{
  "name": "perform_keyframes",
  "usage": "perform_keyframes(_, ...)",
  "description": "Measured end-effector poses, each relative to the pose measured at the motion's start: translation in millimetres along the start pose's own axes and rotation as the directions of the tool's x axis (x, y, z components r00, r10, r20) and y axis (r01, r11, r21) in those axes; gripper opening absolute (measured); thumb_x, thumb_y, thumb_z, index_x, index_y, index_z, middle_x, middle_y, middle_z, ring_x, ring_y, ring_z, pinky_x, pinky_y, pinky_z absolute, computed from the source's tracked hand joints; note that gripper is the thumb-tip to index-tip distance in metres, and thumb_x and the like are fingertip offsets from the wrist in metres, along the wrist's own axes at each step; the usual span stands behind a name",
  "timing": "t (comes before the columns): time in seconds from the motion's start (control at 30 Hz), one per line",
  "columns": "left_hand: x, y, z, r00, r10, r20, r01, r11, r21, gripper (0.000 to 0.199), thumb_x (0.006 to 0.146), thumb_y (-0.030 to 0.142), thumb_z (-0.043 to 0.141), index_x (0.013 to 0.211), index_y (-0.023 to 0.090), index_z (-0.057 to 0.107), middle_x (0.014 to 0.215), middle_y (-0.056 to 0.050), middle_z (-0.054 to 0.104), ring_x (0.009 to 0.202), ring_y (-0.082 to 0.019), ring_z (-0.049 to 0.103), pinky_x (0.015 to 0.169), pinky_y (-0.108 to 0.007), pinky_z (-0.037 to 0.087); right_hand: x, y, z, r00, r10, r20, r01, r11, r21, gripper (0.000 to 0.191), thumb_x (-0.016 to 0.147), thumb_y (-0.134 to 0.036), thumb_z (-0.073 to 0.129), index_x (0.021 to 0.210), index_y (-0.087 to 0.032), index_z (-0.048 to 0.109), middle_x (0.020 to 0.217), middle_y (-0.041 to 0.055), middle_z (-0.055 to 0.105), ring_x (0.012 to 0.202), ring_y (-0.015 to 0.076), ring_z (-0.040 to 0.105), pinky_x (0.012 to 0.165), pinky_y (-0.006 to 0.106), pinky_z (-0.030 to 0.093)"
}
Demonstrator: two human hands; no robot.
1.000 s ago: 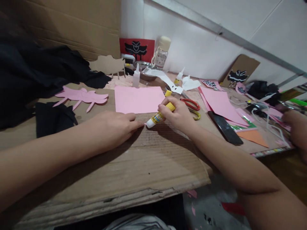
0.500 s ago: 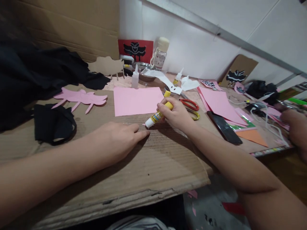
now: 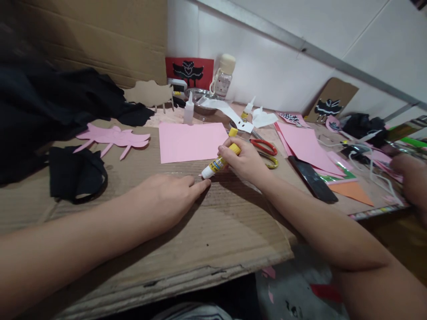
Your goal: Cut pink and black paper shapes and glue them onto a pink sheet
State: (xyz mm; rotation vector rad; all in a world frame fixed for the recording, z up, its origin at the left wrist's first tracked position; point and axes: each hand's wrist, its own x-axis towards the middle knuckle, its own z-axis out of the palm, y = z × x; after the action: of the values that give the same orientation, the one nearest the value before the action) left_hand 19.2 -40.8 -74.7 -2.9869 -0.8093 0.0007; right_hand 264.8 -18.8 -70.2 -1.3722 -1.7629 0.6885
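Head: yellow-white glue stick, label unclear.

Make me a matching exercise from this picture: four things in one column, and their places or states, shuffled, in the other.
Column 1
1. Glue stick
2. Pink cut-out
3. Red card
4. Left hand

Column 2
A. Lying to the left of the pink sheet
B. Index finger stretched out by a white end
C. Gripped in the right hand
D. Upright at the back, beside the bottle

Pairs: 1-C, 2-A, 3-D, 4-B
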Motion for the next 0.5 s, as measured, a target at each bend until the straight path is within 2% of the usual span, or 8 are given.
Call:
perform_keyframes(0.2, 3, 7, -6.0, 0.991, -0.056, 0.125, 0.055, 0.998, 0.012, 0.059, 0.095, 0.012, 0.044, 0.153, 0.019, 0.057, 0.089, -0.01, 0.077, 0.069, -0.03, 0.073, 0.055, -0.035, 0.047, -1, -1, 1, 1.0, 0.023, -0.001, -0.023, 1.0, -0.021, 0.031, 0.097, -0.051, 0.064, 0.086, -0.022, 0.058, 0.075, -0.0029, 0.06, 0.063, 0.0134, 0.056, 0.057, 0.027, 0.042)
perform_keyframes(0.33, 4, 10, -8.0, 0.989, -0.065, 0.135, 0.066, 0.998, 0.001, 0.06, 0.097, 0.013, 0.046, 0.156, 0.019, 0.055, 0.092, -0.012, 0.08, 0.07, -0.031, 0.075, 0.056, -0.036, 0.048, -4, -10, 4, 0.999, 0.046, 0.016, -0.046, 0.999, 0.005, 0.032, 0.094, -0.051, 0.066, 0.085, -0.022, 0.057, 0.073, -0.0038, 0.06, 0.061, 0.0129, 0.058, 0.057, 0.026, 0.044)
perform_keyframes(0.43, 4, 9, -7.0, 0.99, -0.07, 0.12, 0.07, 0.998, 0.008, 0.057, 0.099, 0.015, 0.046, 0.155, 0.019, 0.056, 0.09, -0.013, 0.08, 0.068, -0.031, 0.074, 0.057, -0.037, 0.05, -5, -14, 7, 0.997, 0.069, 0.047, -0.074, 0.99, 0.117, 0.034, 0.094, -0.053, 0.067, 0.086, -0.022, 0.057, 0.065, -0.0062, 0.057, 0.053, 0.0112, 0.054, 0.052, 0.025, 0.042)
perform_keyframes(0.5, 4, 8, -5.9, 0.993, -0.061, 0.106, 0.06, 0.998, 0.012, 0.057, 0.098, 0.014, 0.046, 0.153, 0.018, 0.057, 0.088, -0.013, 0.079, 0.066, -0.03, 0.073, 0.057, -0.037, 0.05, -5, -13, 8, 0.997, 0.077, 0.027, -0.081, 0.974, 0.213, 0.037, 0.095, -0.057, 0.067, 0.087, -0.022, 0.057, 0.06, -0.008, 0.053, 0.049, 0.0102, 0.049, 0.05, 0.024, 0.042)
